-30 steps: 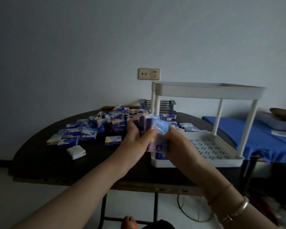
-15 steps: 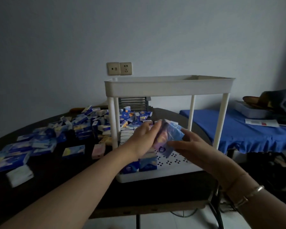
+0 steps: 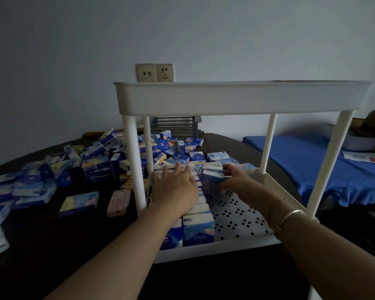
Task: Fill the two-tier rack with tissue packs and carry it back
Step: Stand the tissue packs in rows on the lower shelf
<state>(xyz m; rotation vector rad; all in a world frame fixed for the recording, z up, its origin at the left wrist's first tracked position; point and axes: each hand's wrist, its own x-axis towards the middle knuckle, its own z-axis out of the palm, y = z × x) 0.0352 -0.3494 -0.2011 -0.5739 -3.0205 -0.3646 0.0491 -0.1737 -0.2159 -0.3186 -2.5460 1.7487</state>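
Note:
A white two-tier rack (image 3: pixel 243 98) stands on the dark table (image 3: pixel 214 278) in front of me. Both my hands reach into its lower tier (image 3: pixel 236 215). My left hand (image 3: pixel 175 187) lies flat with straight fingers on a row of upright tissue packs (image 3: pixel 198 230) along the tier's left side. My right hand (image 3: pixel 236 178) holds a small stack of blue tissue packs (image 3: pixel 212 177) beside that row, at the back of the tier. A heap of loose tissue packs (image 3: pixel 91 161) covers the table to the left and behind the rack. The upper tier's inside is hidden.
A pink pack (image 3: pixel 119 202) and a blue-yellow pack (image 3: pixel 79 203) lie apart near the rack's left front post. A dark slatted holder (image 3: pixel 174 126) stands behind the rack under wall sockets (image 3: pixel 154 72). A blue-covered bed (image 3: pixel 307 161) lies to the right.
Both hands moved forward from in front of the rack into the lower tier. The left hand let go of the held packs and now lies on the row. The view came closer.

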